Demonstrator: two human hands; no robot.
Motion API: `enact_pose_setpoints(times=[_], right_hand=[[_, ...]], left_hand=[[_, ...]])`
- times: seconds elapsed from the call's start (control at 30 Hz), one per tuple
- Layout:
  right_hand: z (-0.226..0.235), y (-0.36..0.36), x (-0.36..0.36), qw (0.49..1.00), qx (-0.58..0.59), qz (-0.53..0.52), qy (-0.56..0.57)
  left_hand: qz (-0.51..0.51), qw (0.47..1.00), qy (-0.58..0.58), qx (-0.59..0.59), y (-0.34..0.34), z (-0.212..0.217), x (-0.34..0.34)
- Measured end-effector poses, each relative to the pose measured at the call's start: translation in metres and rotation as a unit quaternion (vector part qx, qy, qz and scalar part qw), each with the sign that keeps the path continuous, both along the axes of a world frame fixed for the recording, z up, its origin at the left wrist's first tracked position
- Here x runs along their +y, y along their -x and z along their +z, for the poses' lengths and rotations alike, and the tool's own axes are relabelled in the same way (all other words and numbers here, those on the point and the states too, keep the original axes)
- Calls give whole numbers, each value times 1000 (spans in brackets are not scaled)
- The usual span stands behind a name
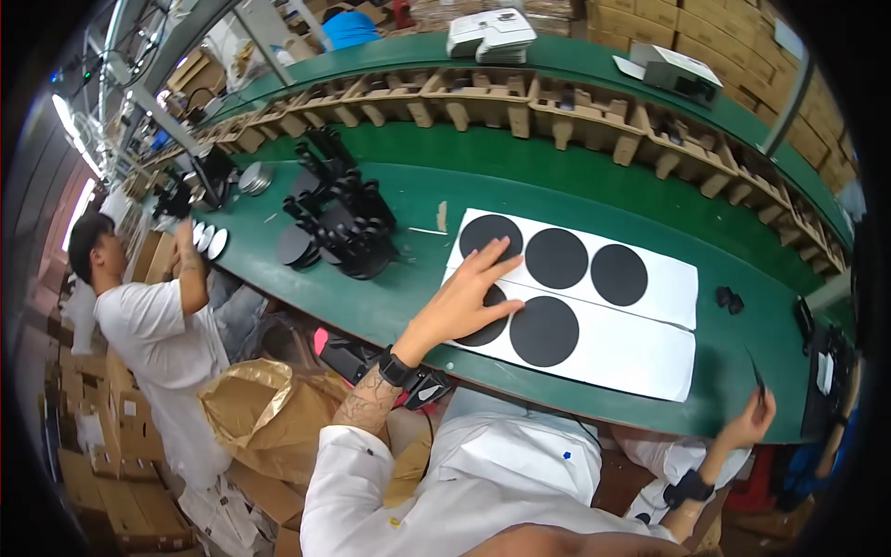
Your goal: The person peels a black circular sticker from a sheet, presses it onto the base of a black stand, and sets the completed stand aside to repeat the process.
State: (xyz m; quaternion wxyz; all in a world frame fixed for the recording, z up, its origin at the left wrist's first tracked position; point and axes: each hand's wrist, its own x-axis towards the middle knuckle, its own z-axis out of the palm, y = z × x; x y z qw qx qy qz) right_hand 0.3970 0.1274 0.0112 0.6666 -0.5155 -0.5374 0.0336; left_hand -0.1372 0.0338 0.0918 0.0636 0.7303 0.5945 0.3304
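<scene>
Two white backing sheets [650, 348] lie side by side on the green bench. The far sheet carries three black round pads [556, 258]; the near one carries two [544, 331]. My left hand [469, 297] lies flat and open on the left end of both sheets, fingers spread over the leftmost pads. My right hand [750, 425] is at the bench's near edge on the right, pinching a thin dark sliver [754, 369] that stands up from the fingertips.
A heap of black plastic parts and discs [339, 223] sits left of the sheets. Cardboard trays [520, 97] line the raised belt behind. A small black piece [728, 299] lies right of the sheets. Another person in white [158, 334] works at the left.
</scene>
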Motion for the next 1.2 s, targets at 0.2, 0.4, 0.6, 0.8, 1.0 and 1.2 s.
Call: enact_pose_setpoints(times=[0.2,0.4,0.6,0.8,1.0,1.2], right_hand=[[15,41,-21,999,-12,-34,-13],[48,70,-27,998,55,15,-3],[74,110,-56,984,39,173,6],[111,174,-64,926,64,369,50],[134,281,-80,676,277,640,238],[151,285,-93,574,354,670,310]], left_hand=[[497,731,-465,-57,115,-6,-125],[585,803,-34,108,301,-13,-229],[481,855,191,21,309,14,-241],[184,774,-270,-543,183,19,-229],[-113,650,-157,-735,-45,68,-147],[15,726,-43,-686,-118,62,-88]])
